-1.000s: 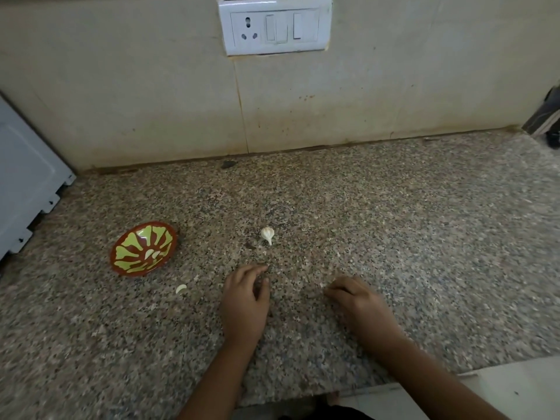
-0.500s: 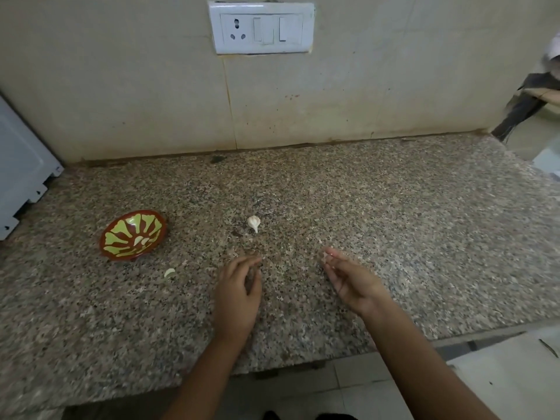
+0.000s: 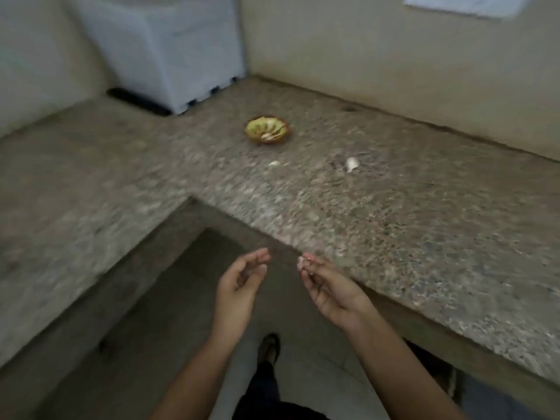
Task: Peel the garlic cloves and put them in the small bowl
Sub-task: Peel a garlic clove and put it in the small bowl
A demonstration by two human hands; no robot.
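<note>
The small bowl (image 3: 268, 130), red-brown with a yellow-green pattern, sits on the granite counter (image 3: 409, 225) with pale cloves inside. An unpeeled garlic piece (image 3: 351, 163) lies to its right, and a small pale clove or skin scrap (image 3: 274, 163) lies just in front of the bowl. My right hand (image 3: 330, 286) is off the counter's front edge and pinches a small pinkish-white garlic bit (image 3: 301, 262) at its fingertips. My left hand (image 3: 241, 283) hovers beside it, fingers loosely curled, holding nothing. The view is blurred.
A white appliance (image 3: 169, 47) stands in the back corner on the L-shaped counter. A wall switch plate (image 3: 463, 3) is at the top right. Below the counter edge are the floor and my foot (image 3: 268, 348).
The view has swung left and pulled back. Both hands have lifted off the counter and now hang in front of its edge. My right hand now pinches a small garlic bit.
</note>
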